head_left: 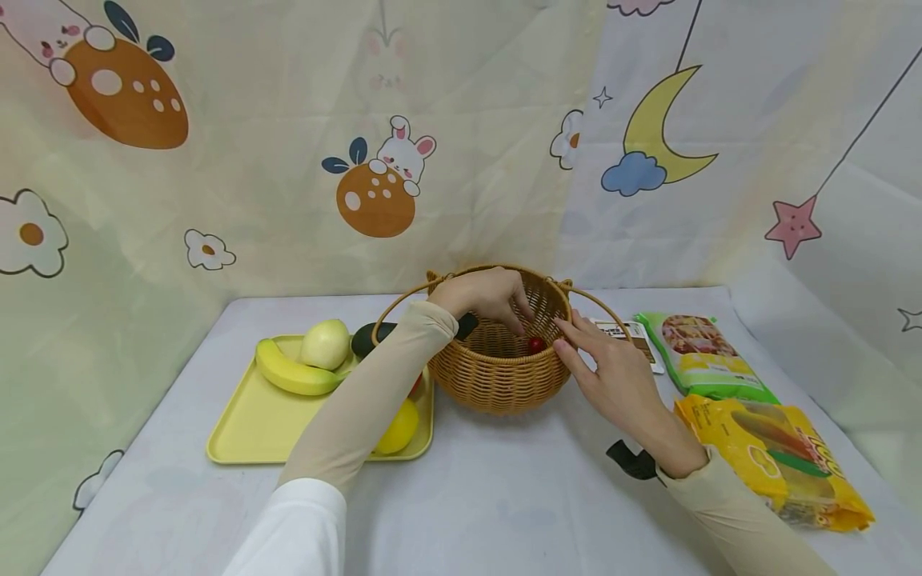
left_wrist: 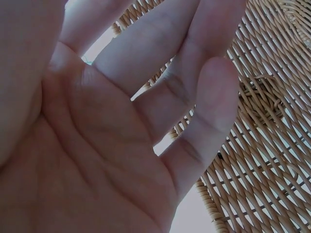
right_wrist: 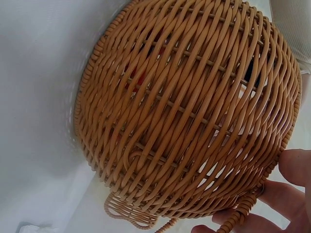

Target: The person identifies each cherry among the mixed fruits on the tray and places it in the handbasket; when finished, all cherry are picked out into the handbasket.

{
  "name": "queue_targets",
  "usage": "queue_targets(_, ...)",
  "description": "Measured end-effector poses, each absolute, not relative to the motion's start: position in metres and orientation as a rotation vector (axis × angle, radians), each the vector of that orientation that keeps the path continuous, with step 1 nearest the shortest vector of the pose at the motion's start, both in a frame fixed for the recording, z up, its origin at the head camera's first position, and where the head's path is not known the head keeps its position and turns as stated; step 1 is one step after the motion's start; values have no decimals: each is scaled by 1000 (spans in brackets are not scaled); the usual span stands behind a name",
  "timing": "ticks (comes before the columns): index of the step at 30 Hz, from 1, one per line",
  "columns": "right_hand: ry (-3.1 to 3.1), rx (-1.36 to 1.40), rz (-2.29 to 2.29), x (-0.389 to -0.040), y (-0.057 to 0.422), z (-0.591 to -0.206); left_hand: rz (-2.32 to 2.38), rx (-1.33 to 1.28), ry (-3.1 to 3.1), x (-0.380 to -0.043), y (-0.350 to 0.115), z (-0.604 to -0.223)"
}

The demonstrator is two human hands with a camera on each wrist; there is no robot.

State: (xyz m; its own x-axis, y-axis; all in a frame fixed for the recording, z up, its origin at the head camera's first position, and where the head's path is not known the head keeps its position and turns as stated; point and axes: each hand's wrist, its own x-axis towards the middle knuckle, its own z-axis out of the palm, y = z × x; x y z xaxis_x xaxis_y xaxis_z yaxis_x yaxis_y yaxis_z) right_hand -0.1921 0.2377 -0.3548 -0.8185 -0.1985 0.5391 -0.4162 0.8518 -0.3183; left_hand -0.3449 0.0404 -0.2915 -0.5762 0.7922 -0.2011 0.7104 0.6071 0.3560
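Note:
A brown wicker basket [head_left: 500, 386] stands on the white table, its thin handle lowered. My left hand [head_left: 497, 294] reaches over the rim into it, fingers loosely bent and pointing down. The left wrist view shows the bare palm [left_wrist: 97, 126] against the woven inside wall, with nothing held. Inside the basket lies a small red, shiny round item [head_left: 536, 346], just below the left fingertips. At the basket's right side, my right hand [head_left: 615, 372] rests its extended fingers and thumb against the rim; in the right wrist view its fingertips [right_wrist: 282, 199] are beside the handle's base.
Left of the basket, a yellow tray [head_left: 252, 436] bears a banana [head_left: 295, 372], a pale round onion-like item [head_left: 326, 344], a lemon-yellow item [head_left: 399, 428] and a dark item [head_left: 365, 340]. A green packet [head_left: 709, 360], a yellow packet [head_left: 781, 464] and a white card-like pack [head_left: 644, 344] lie right.

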Motion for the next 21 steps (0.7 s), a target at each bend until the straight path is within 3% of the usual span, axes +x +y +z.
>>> queue_targets(21, -2530, 450, 576, -192, 238, -354, 470, 1263, 2488, -346, 36, -290)
